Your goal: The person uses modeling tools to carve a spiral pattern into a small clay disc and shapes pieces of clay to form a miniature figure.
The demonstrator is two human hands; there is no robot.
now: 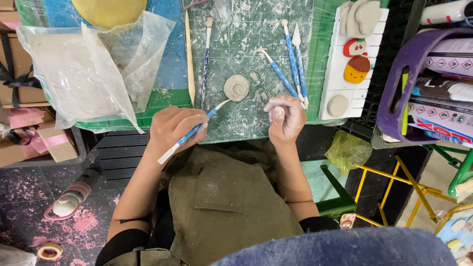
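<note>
A flat spiral of grey clay (236, 87) lies on a green cutting mat (246, 39) dusted with clay. My left hand (173, 127) grips a blue sculpting tool (197, 129) like a pen, its white tip touching the spiral's lower left edge. My right hand (285, 117) is closed on a small lump of grey clay (277, 114) just right of the spiral, at the mat's near edge. Small clay scraps lie between the spiral and that hand.
Several blue-handled tools (292, 56) and a wooden stick (189, 54) lie on the mat. A crumpled plastic bag (84, 69) sits at left. A white tray (331, 69) with clay shapes and painted figures stands at right, beside a purple basket (404, 74). A yellow rack (394, 192) is below.
</note>
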